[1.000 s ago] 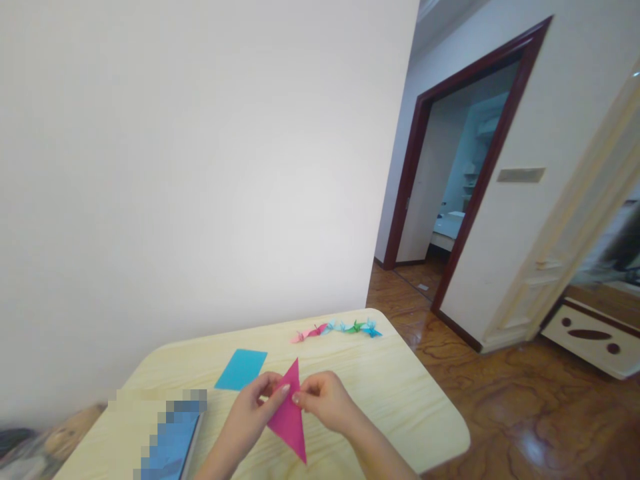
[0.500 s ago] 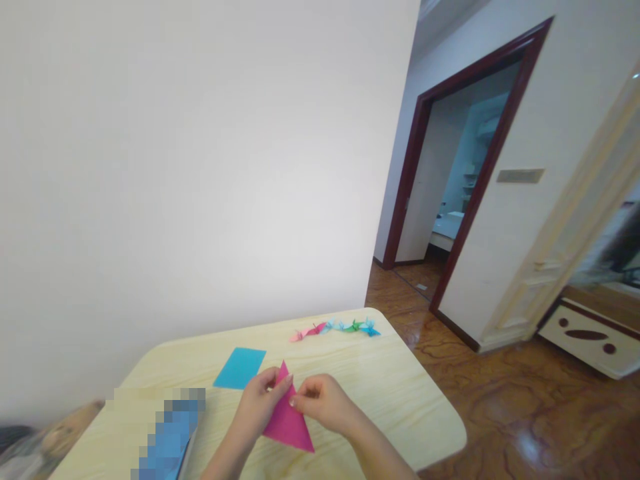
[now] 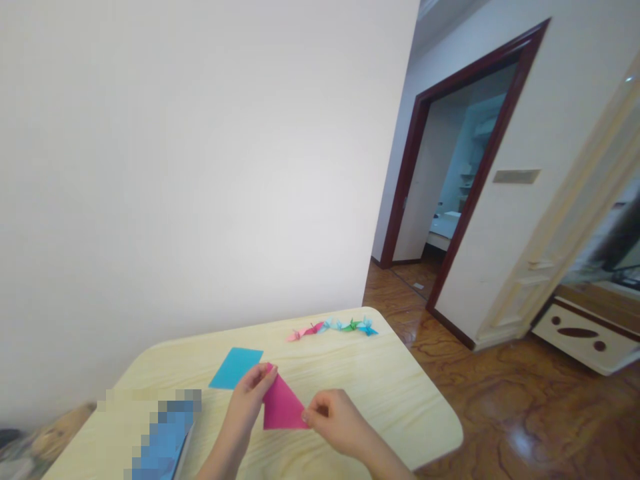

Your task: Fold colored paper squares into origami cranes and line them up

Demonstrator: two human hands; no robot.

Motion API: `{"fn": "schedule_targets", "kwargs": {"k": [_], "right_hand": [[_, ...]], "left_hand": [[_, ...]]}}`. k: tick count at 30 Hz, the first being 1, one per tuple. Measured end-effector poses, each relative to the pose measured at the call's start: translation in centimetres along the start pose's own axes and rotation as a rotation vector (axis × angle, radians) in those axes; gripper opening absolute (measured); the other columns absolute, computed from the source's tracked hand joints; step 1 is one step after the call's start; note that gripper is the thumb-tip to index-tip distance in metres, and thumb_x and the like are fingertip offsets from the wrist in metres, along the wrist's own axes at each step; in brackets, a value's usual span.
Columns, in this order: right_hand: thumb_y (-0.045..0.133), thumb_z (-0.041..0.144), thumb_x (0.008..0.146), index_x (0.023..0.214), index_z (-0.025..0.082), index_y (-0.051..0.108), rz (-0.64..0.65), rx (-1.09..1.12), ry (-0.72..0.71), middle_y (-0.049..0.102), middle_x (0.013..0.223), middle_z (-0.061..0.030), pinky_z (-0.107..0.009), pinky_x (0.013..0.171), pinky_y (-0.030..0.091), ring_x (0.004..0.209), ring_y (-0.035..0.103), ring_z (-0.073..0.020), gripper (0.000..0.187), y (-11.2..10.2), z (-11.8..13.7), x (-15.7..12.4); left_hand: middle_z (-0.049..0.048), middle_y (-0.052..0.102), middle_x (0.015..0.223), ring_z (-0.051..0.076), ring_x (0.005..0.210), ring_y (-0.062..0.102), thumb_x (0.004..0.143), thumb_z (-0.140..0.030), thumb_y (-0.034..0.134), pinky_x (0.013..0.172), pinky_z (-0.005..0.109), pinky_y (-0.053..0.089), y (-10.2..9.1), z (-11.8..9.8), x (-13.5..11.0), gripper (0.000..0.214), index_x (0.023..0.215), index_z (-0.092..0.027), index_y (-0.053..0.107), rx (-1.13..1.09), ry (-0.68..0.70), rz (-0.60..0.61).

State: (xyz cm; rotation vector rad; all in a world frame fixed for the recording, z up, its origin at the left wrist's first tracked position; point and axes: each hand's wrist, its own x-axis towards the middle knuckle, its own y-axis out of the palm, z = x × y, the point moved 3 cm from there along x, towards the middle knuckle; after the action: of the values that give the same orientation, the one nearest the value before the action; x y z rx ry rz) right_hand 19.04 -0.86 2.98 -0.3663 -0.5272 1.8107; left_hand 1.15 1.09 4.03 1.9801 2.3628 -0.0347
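A magenta sheet of origami paper (image 3: 283,409), folded into a triangle, is held just above the table between both hands. My left hand (image 3: 253,390) pinches its top corner, thumb and fingers closed. At the lower right corner, my right hand (image 3: 333,417) grips the paper between thumb and forefinger. Beside my left hand lies a flat blue sheet of paper (image 3: 236,367), its near right part behind the fingers. Farther back, a row of small folded paper cranes (image 3: 331,327) in pink, magenta, light blue, green and blue rests on the tabletop.
The pale wood-grain table (image 3: 410,400) has rounded corners and stands against a white wall (image 3: 200,167). A pixelated blue object (image 3: 163,440) lies at the front left. To the right are a wooden floor (image 3: 500,400), a dark red door frame (image 3: 480,193) and a low cabinet (image 3: 575,337).
My right hand has moved from the paper's middle edge down to its lower right corner. My left hand has shifted up to the top corner, and the triangle has turned.
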Motion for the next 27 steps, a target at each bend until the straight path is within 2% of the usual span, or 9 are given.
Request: {"fn": "schedule_targets", "kwargs": {"k": [15, 21, 24, 27], "right_hand": [[0.050, 0.021, 0.078, 0.066, 0.016, 0.066, -0.034, -0.162, -0.072, 0.064, 0.059, -0.0004, -0.018, 0.052, 0.034, 0.057, 0.056, -0.0120, 0.020, -1.3, -0.6, -0.2], [0.047, 0.023, 0.082, 0.070, 0.018, 0.067, -0.052, -0.360, -0.053, 0.067, 0.066, -0.0023, -0.020, 0.058, 0.035, 0.065, 0.060, -0.0141, 0.023, -1.9, 0.2, 0.4], [0.049, 0.026, 0.082, 0.070, 0.017, 0.066, -0.087, -0.453, -0.036, 0.068, 0.073, -0.0056, -0.023, 0.061, 0.036, 0.070, 0.060, -0.0172, 0.023, -2.5, -0.1, 0.8], [0.049, 0.024, 0.081, 0.070, 0.016, 0.066, -0.122, -0.426, -0.004, 0.067, 0.073, -0.0068, -0.025, 0.062, 0.036, 0.071, 0.059, -0.0178, 0.021, -3.6, -1.1, 1.0]], "left_hand": [[-0.0067, 0.053, 0.050, 0.012, 0.047, 0.050, 0.052, -0.056, 0.066, 0.044, 0.020, 0.035, -1.0, -0.2, 0.1, 0.037, 0.063, -0.021, 0.058, 0.023, 0.049, -0.122], [-0.0062, 0.054, 0.048, 0.012, 0.045, 0.049, 0.051, -0.061, 0.066, 0.043, 0.021, 0.035, -0.9, 0.6, -0.1, 0.043, 0.063, -0.021, 0.058, 0.021, 0.077, -0.215], [-0.0055, 0.054, 0.051, 0.013, 0.047, 0.049, 0.051, -0.064, 0.064, 0.044, 0.022, 0.037, -1.9, 0.7, 0.1, 0.047, 0.066, -0.020, 0.057, 0.002, 0.108, -0.281], [-0.0057, 0.053, 0.054, 0.013, 0.050, 0.050, 0.053, -0.066, 0.062, 0.046, 0.022, 0.038, -3.7, 0.3, 0.4, 0.049, 0.068, -0.020, 0.054, -0.019, 0.142, -0.363]]}}
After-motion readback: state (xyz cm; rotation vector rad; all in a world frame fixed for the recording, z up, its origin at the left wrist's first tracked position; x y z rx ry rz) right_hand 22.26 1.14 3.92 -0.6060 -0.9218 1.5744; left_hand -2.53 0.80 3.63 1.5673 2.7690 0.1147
